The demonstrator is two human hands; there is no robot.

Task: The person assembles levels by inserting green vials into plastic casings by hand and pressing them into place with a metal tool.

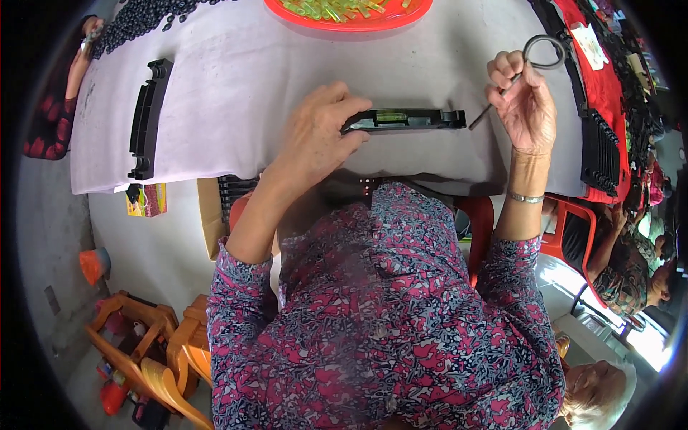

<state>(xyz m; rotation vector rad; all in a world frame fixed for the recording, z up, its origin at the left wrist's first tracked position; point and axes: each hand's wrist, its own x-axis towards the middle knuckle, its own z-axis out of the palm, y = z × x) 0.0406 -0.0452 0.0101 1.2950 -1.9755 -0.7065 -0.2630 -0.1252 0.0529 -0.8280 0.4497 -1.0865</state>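
My left hand (320, 132) pinches the left end of a black plastic spirit level (423, 119) between thumb and fingers. The level lies crosswise just above or on the pale cloth, and a yellow-green vial (390, 116) shows in its middle slot. In my right hand (525, 104), raised at the right, is a thin metal rod with a ring handle (545, 52). Its tip points down to the left, close to the level's right end; whether they touch I cannot tell. A red tray (351, 26) of loose yellow-green vials stands at the far edge of view.
Another black level body (149, 118) lies at the left of the cloth-covered table (222, 93). Small black parts (140, 25) are heaped at far left, near a co-worker's hand (92, 29). Several black bodies (600, 152) are stacked at right. Red chairs (570, 226) and people are beyond.
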